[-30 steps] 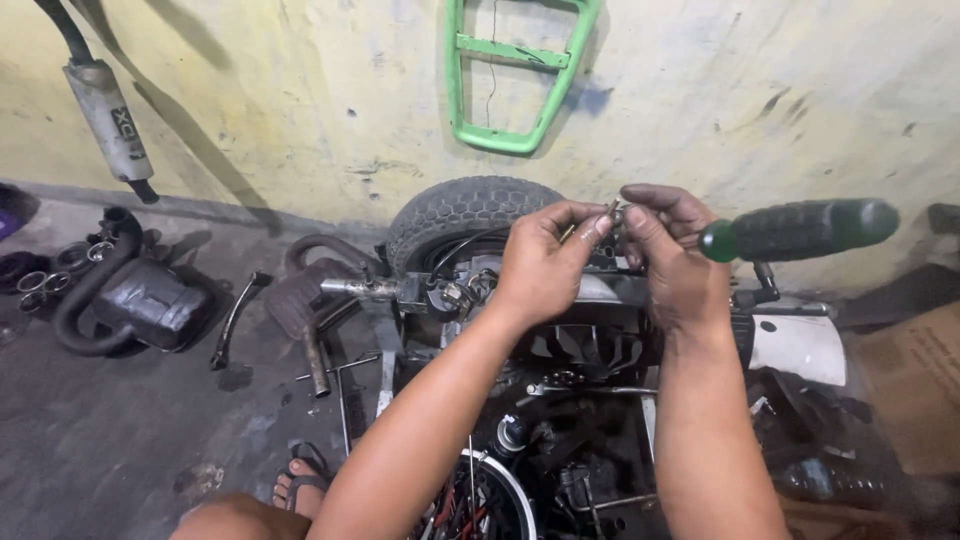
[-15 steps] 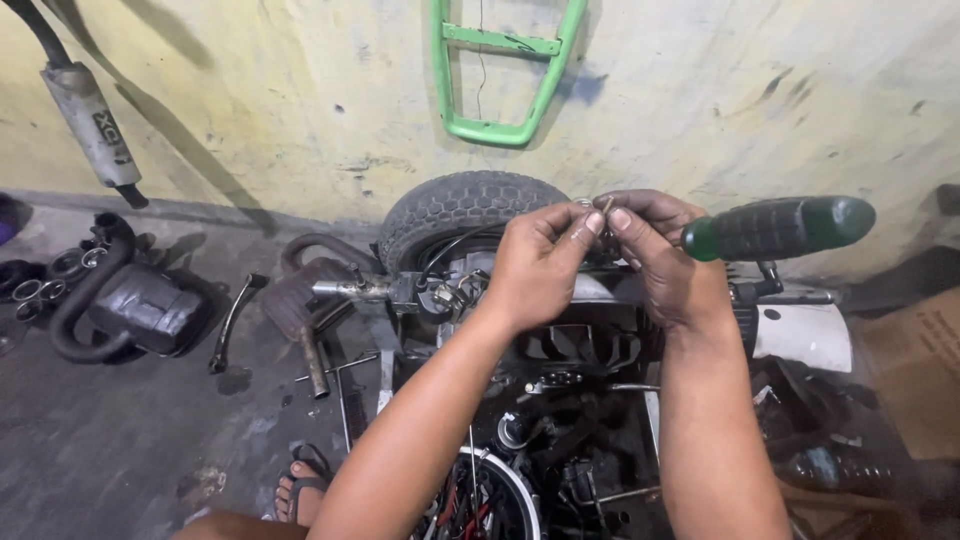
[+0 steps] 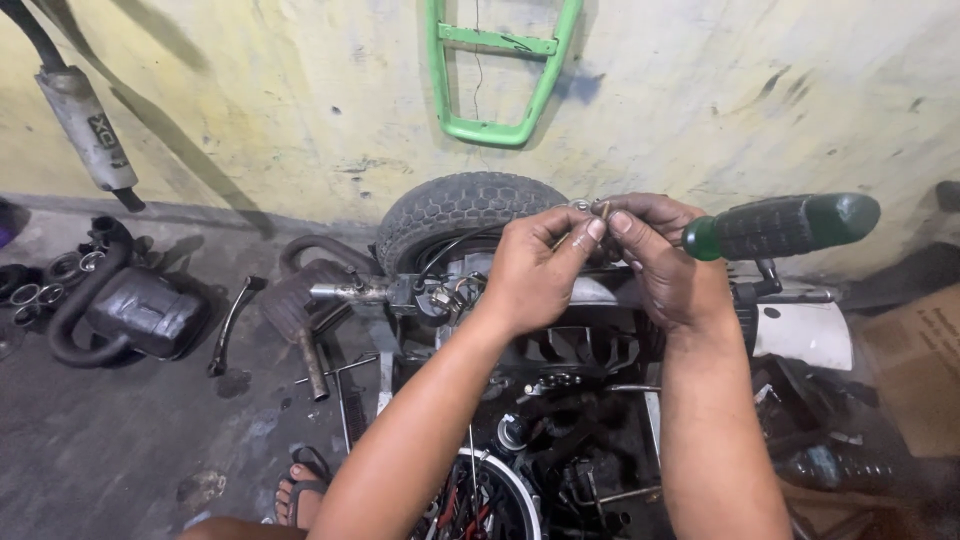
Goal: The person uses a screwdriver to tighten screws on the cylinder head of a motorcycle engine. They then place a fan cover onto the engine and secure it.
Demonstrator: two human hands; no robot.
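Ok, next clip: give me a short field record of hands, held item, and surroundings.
setting: stripped motorbike on a concrete floor by a yellowish wall
left hand: fingertips pinch a small metal part
right hand: fingertips meet the same part
handlebar grip: green and black, just right of the right hand
tyre: behind the hands
on wall: green frame, exhaust pipe

Bare, sleeveless forearms; dark sandal [image 3: 305, 478] on foot.
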